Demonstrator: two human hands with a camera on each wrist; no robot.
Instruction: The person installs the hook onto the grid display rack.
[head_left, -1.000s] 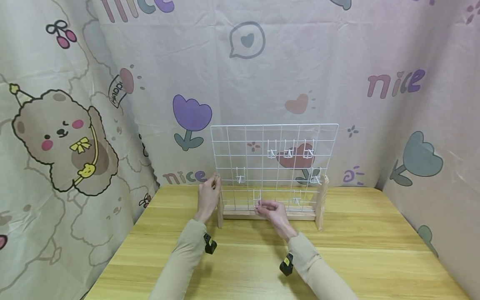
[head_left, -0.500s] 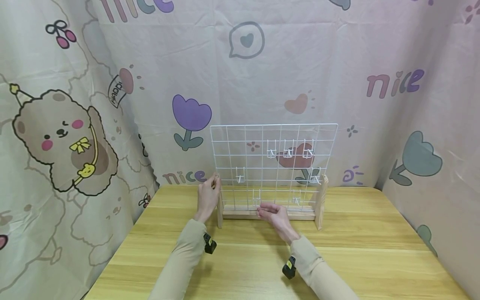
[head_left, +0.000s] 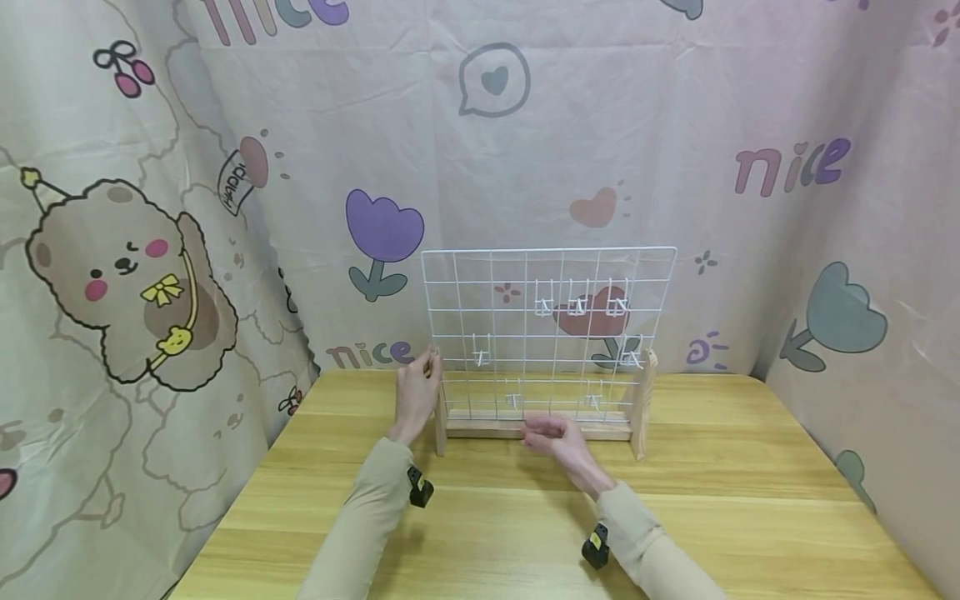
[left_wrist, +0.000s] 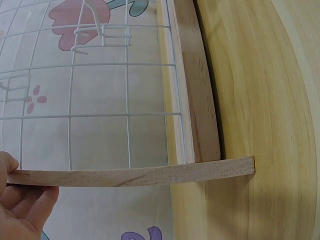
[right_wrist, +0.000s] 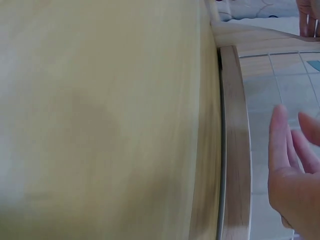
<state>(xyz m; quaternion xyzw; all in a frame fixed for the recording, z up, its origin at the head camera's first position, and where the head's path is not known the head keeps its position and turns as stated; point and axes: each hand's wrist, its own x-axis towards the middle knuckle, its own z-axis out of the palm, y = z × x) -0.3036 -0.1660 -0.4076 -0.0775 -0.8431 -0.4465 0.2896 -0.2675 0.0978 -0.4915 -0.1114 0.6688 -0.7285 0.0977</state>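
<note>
A white wire grid rack point(head_left: 525, 337) stands upright in a wooden base, with several white hooks hung on it. My left hand point(head_left: 417, 392) grips the top of the left wooden post point(left_wrist: 130, 175); in the left wrist view, thumb and fingers of that hand point(left_wrist: 25, 200) lie on either side of it. Just before the lower part of the grid is my right hand point(head_left: 558, 442), its fingers loosely extended and holding nothing. Up and left of it hangs the lower-left hook point(head_left: 513, 401), apart from the fingers. The right wrist view shows thumb and fingers point(right_wrist: 278, 145) spread apart.
The base's wooden crossbar point(head_left: 487, 429) runs between the left post and the right post point(head_left: 642, 408). Three hooks hang in the upper row, including one hook point(head_left: 577, 306) in its middle. A wood-grain table point(head_left: 480, 533) lies beneath; a printed curtain point(head_left: 480, 167) hangs behind.
My right hand has let go of the lower-left hook and drawn back down and to the right, its fingers loosening. The left hand has stayed on the post.
</note>
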